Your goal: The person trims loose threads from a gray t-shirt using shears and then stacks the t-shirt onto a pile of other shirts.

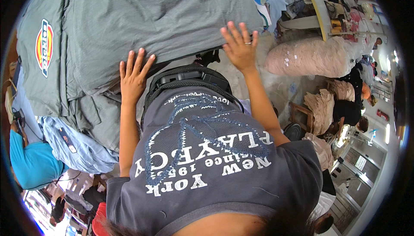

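Grey-green T-shirts (155,16) lie spread in a pile before me, some with a round red and yellow printed badge at the left. My left hand (133,74) rests on the near edge of the top shirt, fingers stretched out and apart. At the shirt's near right corner, my right hand (240,46) has its fingers spread, the tips at the edge of the cloth; a ring shows on one finger. Neither hand grips anything. The far side of the pile runs out of view.
A large plastic-wrapped pinkish bundle (306,58) lies on the floor to the right, near a wooden stool (302,114) and stacked beige cloth (320,110). Folded light blue garments (77,145) sit at the left. A person in a turquoise shirt (36,160) is beyond them.
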`<state>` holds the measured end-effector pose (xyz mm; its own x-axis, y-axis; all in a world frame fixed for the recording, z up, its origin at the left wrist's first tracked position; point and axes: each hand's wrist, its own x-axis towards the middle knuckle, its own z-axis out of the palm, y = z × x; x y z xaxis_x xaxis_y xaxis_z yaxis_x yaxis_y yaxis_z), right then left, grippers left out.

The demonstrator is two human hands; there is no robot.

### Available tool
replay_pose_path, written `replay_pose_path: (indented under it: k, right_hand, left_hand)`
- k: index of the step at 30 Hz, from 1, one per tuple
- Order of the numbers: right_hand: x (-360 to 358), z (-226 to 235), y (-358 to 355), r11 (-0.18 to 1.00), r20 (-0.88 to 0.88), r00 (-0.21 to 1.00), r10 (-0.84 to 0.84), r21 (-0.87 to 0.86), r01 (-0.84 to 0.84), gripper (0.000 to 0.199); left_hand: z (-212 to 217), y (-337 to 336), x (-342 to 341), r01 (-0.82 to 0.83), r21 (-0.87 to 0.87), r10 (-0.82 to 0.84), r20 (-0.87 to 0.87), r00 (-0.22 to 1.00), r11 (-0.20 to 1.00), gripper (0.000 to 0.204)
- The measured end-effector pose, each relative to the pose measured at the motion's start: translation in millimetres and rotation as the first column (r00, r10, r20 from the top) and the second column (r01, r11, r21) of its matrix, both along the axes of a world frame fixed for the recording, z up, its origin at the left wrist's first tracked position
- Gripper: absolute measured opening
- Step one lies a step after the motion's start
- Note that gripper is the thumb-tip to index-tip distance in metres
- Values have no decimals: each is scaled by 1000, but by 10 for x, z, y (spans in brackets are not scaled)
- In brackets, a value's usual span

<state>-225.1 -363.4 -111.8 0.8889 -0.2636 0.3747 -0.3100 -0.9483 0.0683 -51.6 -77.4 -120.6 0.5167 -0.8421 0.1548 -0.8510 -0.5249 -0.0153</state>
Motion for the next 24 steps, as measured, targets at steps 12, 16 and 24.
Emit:
replay_pose_path:
  k: [12, 16, 24]
  right_hand:
    - [-223, 5, -674, 739, 533, 799, -277, 650, -177, 32]
    - [-33, 215, -652, 733, 581, 774, -252, 637, -240, 22]
    - [584, 1074, -203, 474, 734, 649, -201, 652, -592, 20]
  left_hand:
    - [331, -316, -85, -8, -349, -40, -130, 991, 937, 30]
    - [775, -953, -95, 113, -611, -321, -242, 916, 784, 27]
    - [1632, -2078, -141, 371, -585, -571, -197, 797, 721, 45]
